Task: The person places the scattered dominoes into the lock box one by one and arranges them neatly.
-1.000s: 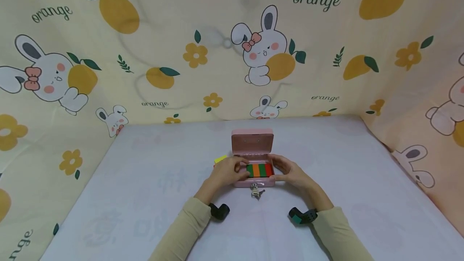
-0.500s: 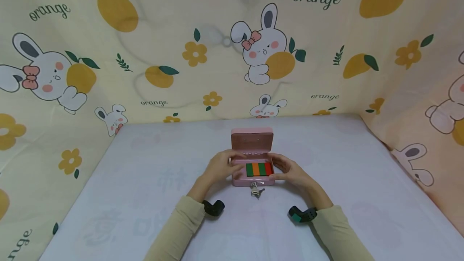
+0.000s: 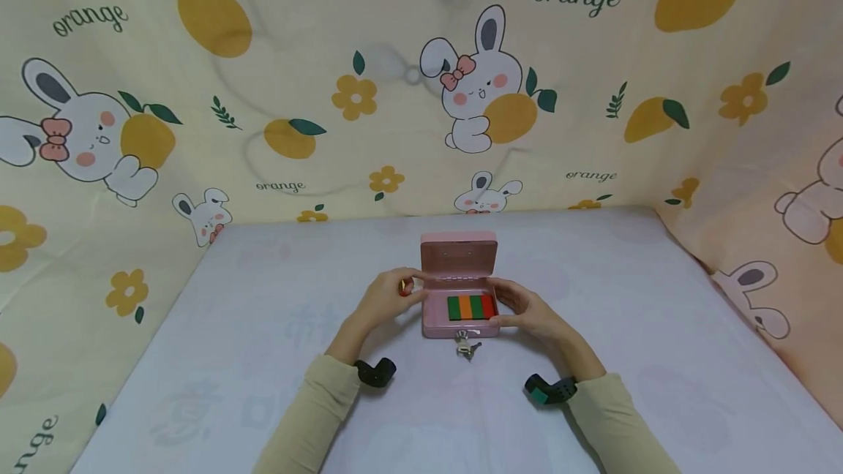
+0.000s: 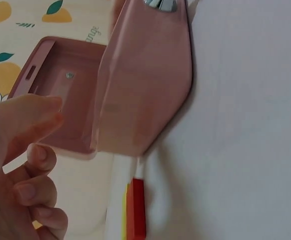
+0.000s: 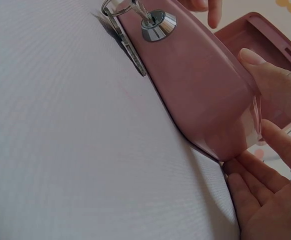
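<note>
A pink metal cash box (image 3: pixel 436 317) stands on the table with its lid (image 3: pixel 457 258) raised. Green, orange and red blocks (image 3: pixel 465 308) lie side by side in its right part. My left hand (image 3: pixel 387 295) is at the box's left edge, fingers loosely bent with nothing plainly held. Beyond that hand, a red block (image 4: pixel 136 210) and a yellow block (image 4: pixel 125 212) lie on the table, mostly hidden in the head view. My right hand (image 3: pixel 523 304) grips the right side of the box, thumb (image 5: pixel 258 60) over the rim and fingers against the outer wall.
A lock (image 5: pixel 159 25) with keys (image 3: pixel 469 349) hangs at the box's front. The box stands on a white tabletop (image 3: pixel 296 386). A printed cloth (image 3: pixel 369 13) with rabbits and oranges rises behind and at both sides.
My left hand has drawn back to the left, out of the box, and sits near its left rim. The blocks inside and my right hand have kept their places.
</note>
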A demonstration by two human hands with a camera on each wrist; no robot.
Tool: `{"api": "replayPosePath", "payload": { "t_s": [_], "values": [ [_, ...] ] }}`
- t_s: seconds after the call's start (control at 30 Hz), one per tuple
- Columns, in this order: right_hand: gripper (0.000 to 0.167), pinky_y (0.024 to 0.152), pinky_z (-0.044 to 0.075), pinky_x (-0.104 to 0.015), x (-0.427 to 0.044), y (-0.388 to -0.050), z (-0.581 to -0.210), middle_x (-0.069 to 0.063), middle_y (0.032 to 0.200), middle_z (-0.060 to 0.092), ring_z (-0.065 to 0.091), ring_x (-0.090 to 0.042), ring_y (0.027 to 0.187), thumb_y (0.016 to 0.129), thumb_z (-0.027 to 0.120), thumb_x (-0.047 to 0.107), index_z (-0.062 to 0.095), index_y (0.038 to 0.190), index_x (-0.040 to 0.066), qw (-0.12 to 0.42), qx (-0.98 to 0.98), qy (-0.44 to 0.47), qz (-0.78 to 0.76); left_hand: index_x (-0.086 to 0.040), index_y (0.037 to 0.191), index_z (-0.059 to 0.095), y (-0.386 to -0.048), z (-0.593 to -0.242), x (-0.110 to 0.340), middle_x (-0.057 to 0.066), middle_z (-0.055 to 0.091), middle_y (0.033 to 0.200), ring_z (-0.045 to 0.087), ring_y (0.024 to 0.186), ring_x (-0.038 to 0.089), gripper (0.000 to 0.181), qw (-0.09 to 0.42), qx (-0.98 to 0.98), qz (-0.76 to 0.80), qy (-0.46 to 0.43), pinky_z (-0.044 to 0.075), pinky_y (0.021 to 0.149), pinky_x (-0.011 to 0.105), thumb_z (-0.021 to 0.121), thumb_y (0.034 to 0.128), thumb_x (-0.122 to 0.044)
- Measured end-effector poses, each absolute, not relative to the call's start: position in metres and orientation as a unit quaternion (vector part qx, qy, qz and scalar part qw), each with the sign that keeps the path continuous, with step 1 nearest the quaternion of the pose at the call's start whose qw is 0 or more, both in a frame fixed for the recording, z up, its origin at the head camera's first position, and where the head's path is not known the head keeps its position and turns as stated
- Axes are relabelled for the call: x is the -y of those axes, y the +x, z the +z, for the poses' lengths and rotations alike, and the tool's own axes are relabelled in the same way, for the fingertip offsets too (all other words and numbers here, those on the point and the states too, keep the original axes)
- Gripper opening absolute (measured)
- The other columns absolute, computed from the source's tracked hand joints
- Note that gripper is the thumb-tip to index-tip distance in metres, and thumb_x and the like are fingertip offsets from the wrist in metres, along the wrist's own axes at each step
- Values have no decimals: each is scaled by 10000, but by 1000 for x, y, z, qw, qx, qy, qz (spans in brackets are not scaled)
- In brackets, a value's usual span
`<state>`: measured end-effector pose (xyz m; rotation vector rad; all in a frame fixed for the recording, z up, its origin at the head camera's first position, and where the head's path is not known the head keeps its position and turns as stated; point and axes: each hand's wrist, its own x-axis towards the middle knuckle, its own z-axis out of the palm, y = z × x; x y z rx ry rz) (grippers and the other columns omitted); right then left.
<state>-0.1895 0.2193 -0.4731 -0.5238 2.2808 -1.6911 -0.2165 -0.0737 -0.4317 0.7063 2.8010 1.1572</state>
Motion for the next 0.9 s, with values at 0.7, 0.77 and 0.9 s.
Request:
{"api": "replayPosePath", "payload": {
  "t_s": [0.7,0.77,0.9],
  "values": [
    [759,1149,228,-557,-220,-189,-473,-225,1569,265,219,-459,1461,845,726,143,322,1477,26,131,-782,-172,-585,-89,1161,666,-236,-442,102,-18,442,704,413,652,116,287,74,-895,401,181,320,583,210,680,889,-180],
    [760,1151,227,-552,-220,-190,-474,-222,1571,262,217,-455,1464,846,726,146,321,1479,30,132,-783,-171,-584,-81,1176,657,-239,-444,107,-19,448,709,417,661,112,297,81,-893,401,189,330,591,210,670,896,-180],
    [758,1154,222,-547,-220,-190,-474,-219,1571,265,210,-451,1468,847,724,144,321,1479,31,132,-782,-171,-584,-88,1212,639,-244,-446,116,-10,468,735,436,695,119,314,101,-892,391,202,353,616,222,645,913,-184]
  ]
}}
